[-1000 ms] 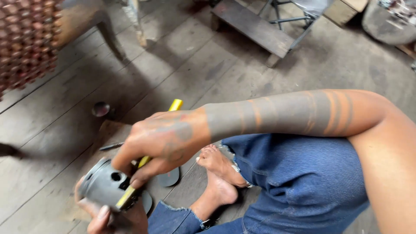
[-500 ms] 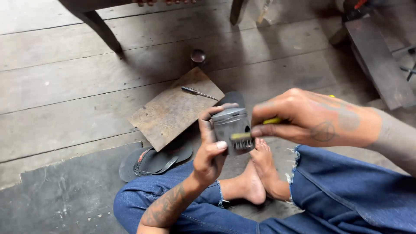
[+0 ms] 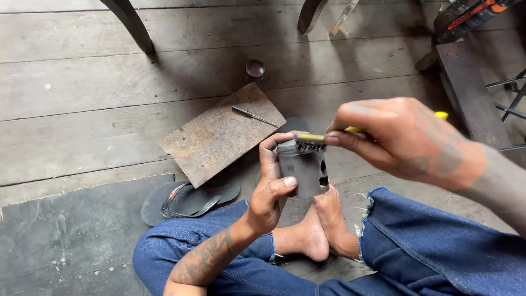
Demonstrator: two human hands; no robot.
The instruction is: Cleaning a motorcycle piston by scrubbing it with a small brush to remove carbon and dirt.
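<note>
While the left hand (image 3: 272,189) clamps a grey metal piston (image 3: 304,166) upright above the person's bare feet (image 3: 320,230), thumb across its near side and fingers curled round the far side, the right hand (image 3: 402,137) closes on the yellow handle of a small wire brush (image 3: 312,141) and lays its dark bristles on the piston's top rim. Both hands hold their loads over the lap of a person sitting cross-legged in frayed blue jeans (image 3: 433,246) on a worn plank floor (image 3: 82,93). Just beyond the piston, a rusty square metal plate (image 3: 219,134) lies flat on the boards, a slim screwdriver (image 3: 253,115) resting at its far corner. Black flip-flops (image 3: 189,200) sit partly beneath the plate's near edge, beside the left knee. A small round metal cup (image 3: 255,69) stands farther off on the planks, near dark furniture legs (image 3: 131,24) at the top of the frame.
</note>
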